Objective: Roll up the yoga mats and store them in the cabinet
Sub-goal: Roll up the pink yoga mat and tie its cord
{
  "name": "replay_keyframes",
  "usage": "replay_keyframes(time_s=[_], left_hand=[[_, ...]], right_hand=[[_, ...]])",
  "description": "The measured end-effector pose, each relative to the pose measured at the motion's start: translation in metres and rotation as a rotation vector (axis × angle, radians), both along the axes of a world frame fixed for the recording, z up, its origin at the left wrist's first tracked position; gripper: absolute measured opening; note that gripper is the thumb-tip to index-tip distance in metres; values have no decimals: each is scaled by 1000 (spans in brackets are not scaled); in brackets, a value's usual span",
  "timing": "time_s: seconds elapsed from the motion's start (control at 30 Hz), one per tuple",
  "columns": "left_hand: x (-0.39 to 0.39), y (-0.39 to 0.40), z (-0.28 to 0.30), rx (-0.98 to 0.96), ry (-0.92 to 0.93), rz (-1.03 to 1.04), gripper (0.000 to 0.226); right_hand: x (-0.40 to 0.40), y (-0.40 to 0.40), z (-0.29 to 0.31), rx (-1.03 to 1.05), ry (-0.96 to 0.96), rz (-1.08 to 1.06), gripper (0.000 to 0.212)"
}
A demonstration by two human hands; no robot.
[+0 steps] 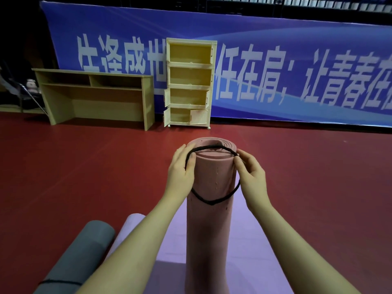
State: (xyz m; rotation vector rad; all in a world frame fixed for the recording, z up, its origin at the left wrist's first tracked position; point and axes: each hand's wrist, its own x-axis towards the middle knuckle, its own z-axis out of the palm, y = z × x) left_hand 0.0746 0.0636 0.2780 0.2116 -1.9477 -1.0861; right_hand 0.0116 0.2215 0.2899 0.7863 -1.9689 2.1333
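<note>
1. Head view: the rolled pink mat [211,187] stands upright on the floor; left hand [180,168] and right hand [251,172], fingers clamped on the black band [209,201], stretch it over the top, likely to keep the roll from loosening; the open cabinet [189,81] waits well apart; a banded grey mat [78,255] lies nearby.

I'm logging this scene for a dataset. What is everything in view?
Rolled pink yoga mat: one, upright, centre, between the hands.
Elastic band: one, black, looped over the pink mat's top.
Rolled grey yoga mat: one, lower left, black band around it.
Flat yoga mat: one, lilac, on the floor.
Cabinet: one, cream, four tiers, by the banner.
Wooden desk: one, left of the cabinet.
Banner: one, blue.
Left hand, right hand: hold the band.
</note>
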Motion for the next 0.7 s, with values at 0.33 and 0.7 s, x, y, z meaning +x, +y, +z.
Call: replay_keyframes(time_s=[0.33,0.7], left_hand=[[-12,-6,-3,251,41,-45,35],[-24,-14,9,323,107,-40,24]], right_hand=[[-8,-4,-21,-271,-135,-124,4],[-38,-1,-1,-184,-63,-116,14]])
